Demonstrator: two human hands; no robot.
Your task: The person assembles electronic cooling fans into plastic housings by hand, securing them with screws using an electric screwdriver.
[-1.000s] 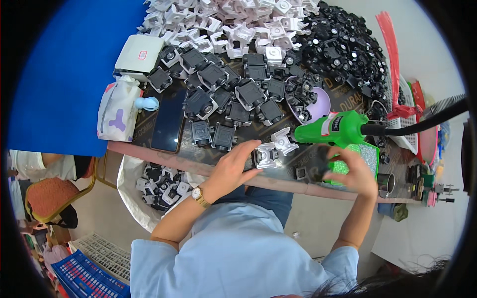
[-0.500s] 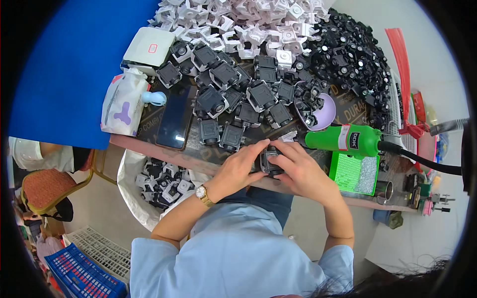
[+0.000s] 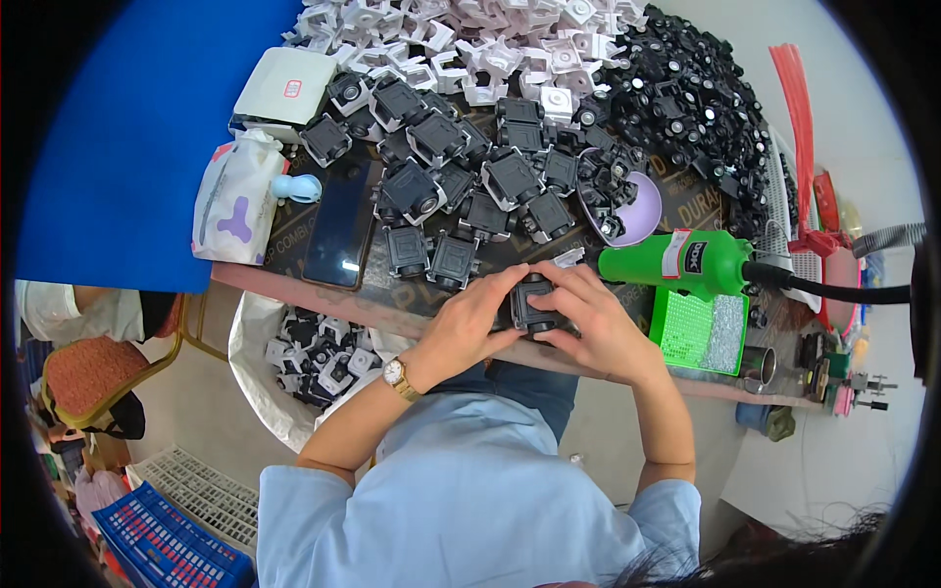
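Both hands grasped one black block: the left hand (image 3: 478, 321) closed on its left side and the right hand (image 3: 600, 323) on its right, fingertips curled about its far and near ends. The block (image 3: 532, 306) lay at the front edge of the worktop (image 3: 400, 300), in front of the person's body. Its flat, framed face was turned up; its long axis, as far as the fingers left it visible, ran from the near edge toward the far side. Just beyond the fingertips lay a white bracket (image 3: 569, 257), partly hidden, beside the nose of a green tool (image 3: 639, 267). The tool pointed left, its black cable (image 3: 833, 291) leaving to the right. Near the right hand stood a green tray (image 3: 676, 338), with small silvery pieces in its right part, and a metal cup (image 3: 759, 365). Farther out lay a cluster of black assemblies (image 3: 513, 176), a purple bowl (image 3: 644, 211) holding black parts, and, to the left, a phone (image 3: 338, 225) and a white packet (image 3: 233, 211). Heaps of white parts (image 3: 490, 49) and black parts (image 3: 681, 108) occupied the far side.
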